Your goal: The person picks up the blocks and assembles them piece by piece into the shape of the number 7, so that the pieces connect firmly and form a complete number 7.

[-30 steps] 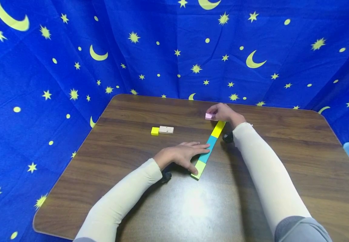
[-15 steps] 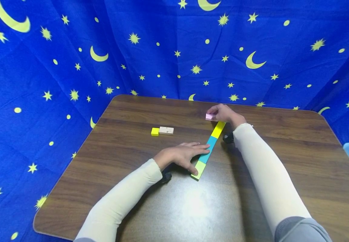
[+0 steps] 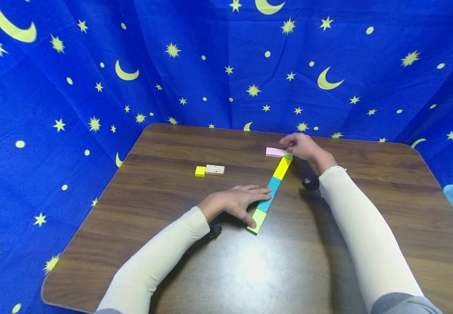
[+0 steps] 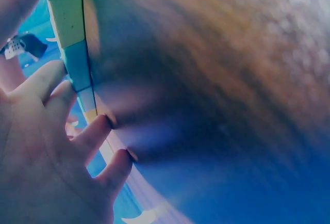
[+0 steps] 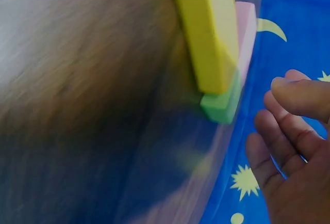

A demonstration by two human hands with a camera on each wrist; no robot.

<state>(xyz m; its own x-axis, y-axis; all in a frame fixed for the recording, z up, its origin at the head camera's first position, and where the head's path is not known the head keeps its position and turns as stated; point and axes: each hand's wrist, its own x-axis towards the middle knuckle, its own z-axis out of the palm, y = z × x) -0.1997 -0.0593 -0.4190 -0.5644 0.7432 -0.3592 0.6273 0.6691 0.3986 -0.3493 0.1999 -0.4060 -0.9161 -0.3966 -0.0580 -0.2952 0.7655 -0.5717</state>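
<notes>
A slanted row of flat blocks lies on the table: a light green block [image 3: 260, 216] nearest me, then teal [image 3: 266, 204], then a yellow block [image 3: 283, 168]. At its far end sits a small green block [image 3: 288, 155], with a pink block [image 3: 274, 152] running left from it. My left hand [image 3: 237, 203] spreads over the near part of the row, thumb on the light green block and fingertips at the teal. Beside the green block, my right hand [image 3: 306, 147] has loosely bent fingers; the right wrist view shows nothing in this hand [image 5: 296, 136], apart from the blocks.
Left of the row, a small yellow block [image 3: 200, 171] and a pale speckled block [image 3: 215, 169] lie end to end on the wooden table [image 3: 152, 183]. A blue curtain [image 3: 211, 65] with moons and stars hangs behind the table's back edge.
My right hand has let go of the pink block and moved a little right, uncovering the small green block. The left hand keeps its place on the row.
</notes>
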